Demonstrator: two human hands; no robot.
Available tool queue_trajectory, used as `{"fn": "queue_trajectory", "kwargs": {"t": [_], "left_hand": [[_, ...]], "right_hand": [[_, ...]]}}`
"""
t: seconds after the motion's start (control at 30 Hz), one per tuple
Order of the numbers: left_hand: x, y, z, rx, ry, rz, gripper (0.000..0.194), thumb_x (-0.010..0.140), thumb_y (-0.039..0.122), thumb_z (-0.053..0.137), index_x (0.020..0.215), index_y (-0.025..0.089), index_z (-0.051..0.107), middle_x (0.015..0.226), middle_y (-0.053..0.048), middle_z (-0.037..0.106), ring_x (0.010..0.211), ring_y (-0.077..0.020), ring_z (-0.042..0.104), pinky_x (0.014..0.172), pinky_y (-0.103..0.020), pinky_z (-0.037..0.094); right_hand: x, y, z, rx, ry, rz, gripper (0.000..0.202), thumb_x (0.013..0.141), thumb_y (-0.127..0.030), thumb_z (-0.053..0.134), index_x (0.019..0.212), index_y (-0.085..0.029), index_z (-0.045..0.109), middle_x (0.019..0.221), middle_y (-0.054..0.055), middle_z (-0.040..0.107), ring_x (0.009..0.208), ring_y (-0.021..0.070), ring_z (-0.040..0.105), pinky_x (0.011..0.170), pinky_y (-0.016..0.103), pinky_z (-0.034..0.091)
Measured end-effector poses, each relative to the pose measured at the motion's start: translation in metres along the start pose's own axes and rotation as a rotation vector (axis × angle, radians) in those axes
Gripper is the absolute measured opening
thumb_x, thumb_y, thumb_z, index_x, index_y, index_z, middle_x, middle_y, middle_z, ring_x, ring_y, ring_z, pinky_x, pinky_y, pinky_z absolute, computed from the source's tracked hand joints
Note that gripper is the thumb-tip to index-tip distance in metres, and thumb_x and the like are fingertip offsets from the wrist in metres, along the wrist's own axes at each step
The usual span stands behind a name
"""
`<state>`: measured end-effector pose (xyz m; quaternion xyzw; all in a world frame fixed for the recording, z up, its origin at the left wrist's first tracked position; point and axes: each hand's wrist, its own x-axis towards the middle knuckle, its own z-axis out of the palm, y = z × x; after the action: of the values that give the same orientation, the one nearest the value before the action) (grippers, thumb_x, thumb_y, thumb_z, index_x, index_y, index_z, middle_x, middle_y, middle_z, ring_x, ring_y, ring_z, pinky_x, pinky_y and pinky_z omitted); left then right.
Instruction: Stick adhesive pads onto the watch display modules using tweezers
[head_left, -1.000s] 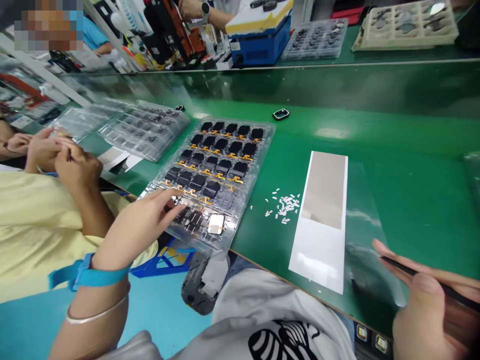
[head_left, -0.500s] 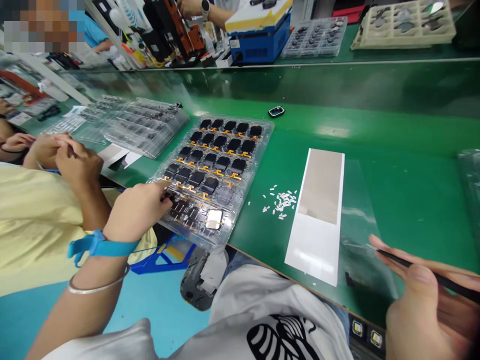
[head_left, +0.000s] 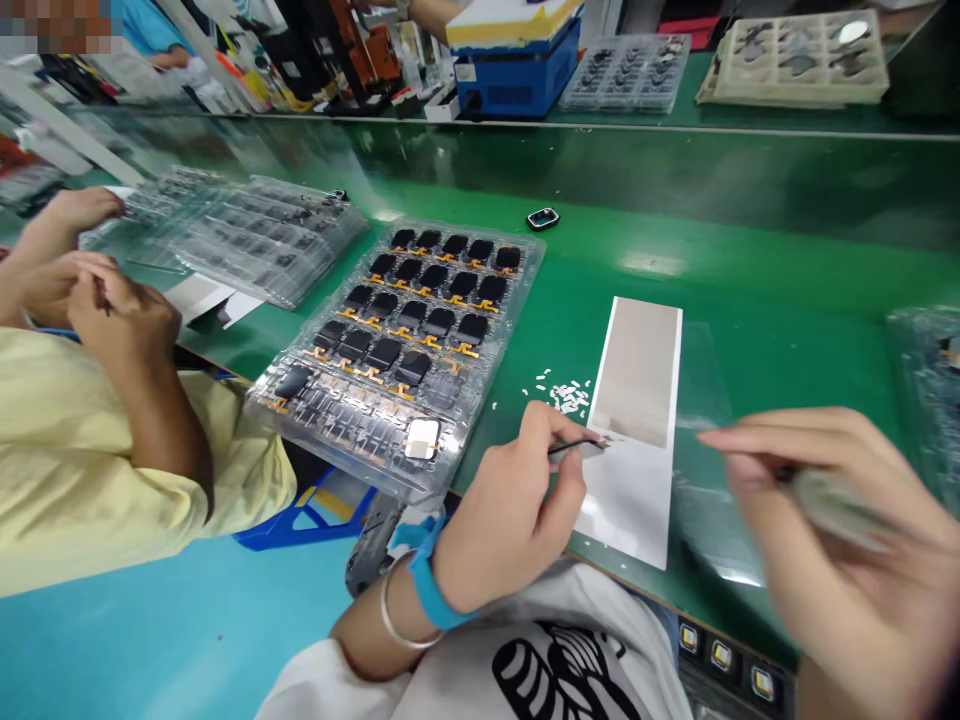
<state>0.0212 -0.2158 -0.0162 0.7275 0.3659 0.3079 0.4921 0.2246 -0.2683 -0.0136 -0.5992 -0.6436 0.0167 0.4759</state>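
Note:
Pinched in my left hand [head_left: 517, 500] is a small flat dark-edged part [head_left: 576, 450], held above the lower half of the white-and-grey sheet [head_left: 634, 480]. My right hand [head_left: 832, 530] is at the right, thumb and forefinger pressed together, blurred; something slim lies in its fingers, too smeared to name. Small white pieces [head_left: 568, 396] are scattered just left of the sheet. The clear tray [head_left: 450, 400] to the left bears rows of black square parts with orange flex strips, and one white-faced part [head_left: 422, 438] in its front row.
Stacked clear trays [head_left: 270, 235] stand at the back left, beside a co-worker's hands [head_left: 124, 310]. A small black-framed part [head_left: 543, 218] lies behind the sheet. More clear trays [head_left: 930, 380] are at the right edge. A blue box [head_left: 517, 80] stands on the shelf.
My left hand has moved right from the tray to the sheet, carrying a part. My right hand has risen and the dark tool no longer points forward. The co-worker's hands have shifted.

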Motion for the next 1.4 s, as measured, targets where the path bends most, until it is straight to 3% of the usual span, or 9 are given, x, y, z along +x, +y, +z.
{"fn": "queue_trajectory", "kwargs": {"t": [0.07,0.17,0.27,0.4,0.8,1.27,1.33,1.4], "left_hand": [[0.008,-0.013,0.013,-0.182,-0.022,-0.07,0.004,0.103,0.022,0.042,0.105,0.023,0.039,0.089,-0.003,0.064,0.078,-0.0164,0.068,0.07,-0.029,0.055],[0.015,-0.028,0.019,-0.335,-0.043,-0.118,0.009,0.103,0.03,0.045,0.107,0.023,0.041,0.077,0.002,0.055,0.062,-0.0119,0.057,0.057,-0.023,0.048],[0.016,-0.033,0.018,-0.377,-0.055,-0.094,0.016,0.103,0.037,0.047,0.104,0.021,0.048,0.073,0.003,0.052,0.06,-0.0107,0.052,0.055,-0.021,0.045],[0.013,-0.034,0.018,-0.423,-0.045,-0.099,0.017,0.103,0.038,0.049,0.103,0.021,0.048,0.077,0.001,0.055,0.065,-0.0119,0.059,0.06,-0.022,0.049],[0.009,-0.038,0.018,-0.355,0.014,-0.036,0.006,0.102,0.025,0.053,0.105,0.022,0.057,0.082,0.002,0.062,0.068,-0.0087,0.062,0.066,-0.019,0.05],[0.01,-0.034,0.016,-0.098,0.026,-0.006,0.006,0.102,0.022,0.052,0.101,0.023,0.058,0.072,0.005,0.059,0.062,-0.0078,0.056,0.062,-0.018,0.043],[0.011,-0.035,0.017,-0.101,0.028,-0.007,0.005,0.101,0.022,0.054,0.099,0.022,0.058,0.073,0.005,0.058,0.063,-0.008,0.055,0.062,-0.018,0.043],[0.011,-0.036,0.017,-0.141,0.035,-0.009,0.004,0.1,0.023,0.055,0.099,0.022,0.058,0.078,0.003,0.061,0.068,-0.0093,0.057,0.064,-0.019,0.043]], "right_hand": [[0.007,-0.011,0.008,0.025,-0.079,-0.064,0.015,0.086,-0.016,0.068,0.099,-0.024,0.068,0.088,0.005,0.066,0.063,0.0139,0.058,0.045,0.027,0.043],[0.004,-0.011,0.023,-0.017,-0.138,-0.153,0.015,0.087,-0.017,0.069,0.102,-0.021,0.068,0.093,0.004,0.067,0.067,0.0121,0.063,0.049,0.024,0.048],[-0.003,-0.004,0.033,-0.119,-0.134,-0.229,0.014,0.089,-0.012,0.067,0.101,-0.018,0.068,0.096,0.005,0.07,0.074,0.0122,0.068,0.058,0.023,0.054],[-0.005,-0.001,0.037,-0.142,-0.116,-0.263,0.016,0.089,-0.008,0.066,0.102,-0.017,0.067,0.095,0.005,0.073,0.079,0.0135,0.072,0.065,0.023,0.058],[-0.015,0.002,0.038,-0.11,-0.186,-0.219,0.03,0.089,-0.001,0.056,0.114,-0.014,0.067,0.107,0.008,0.073,0.093,0.0151,0.072,0.075,0.025,0.06],[-0.008,-0.006,0.039,-0.395,-0.269,-0.377,0.017,0.094,-0.005,0.054,0.106,-0.005,0.065,0.099,0.013,0.074,0.077,0.019,0.071,0.06,0.03,0.052],[-0.003,-0.006,0.036,-0.34,-0.298,-0.323,0.015,0.094,-0.006,0.053,0.101,-0.008,0.066,0.094,0.01,0.073,0.076,0.0175,0.07,0.059,0.028,0.05],[0.006,-0.006,0.033,-0.205,-0.343,-0.173,0.013,0.093,-0.007,0.054,0.096,-0.012,0.066,0.09,0.006,0.071,0.076,0.0151,0.068,0.059,0.026,0.048]]}}
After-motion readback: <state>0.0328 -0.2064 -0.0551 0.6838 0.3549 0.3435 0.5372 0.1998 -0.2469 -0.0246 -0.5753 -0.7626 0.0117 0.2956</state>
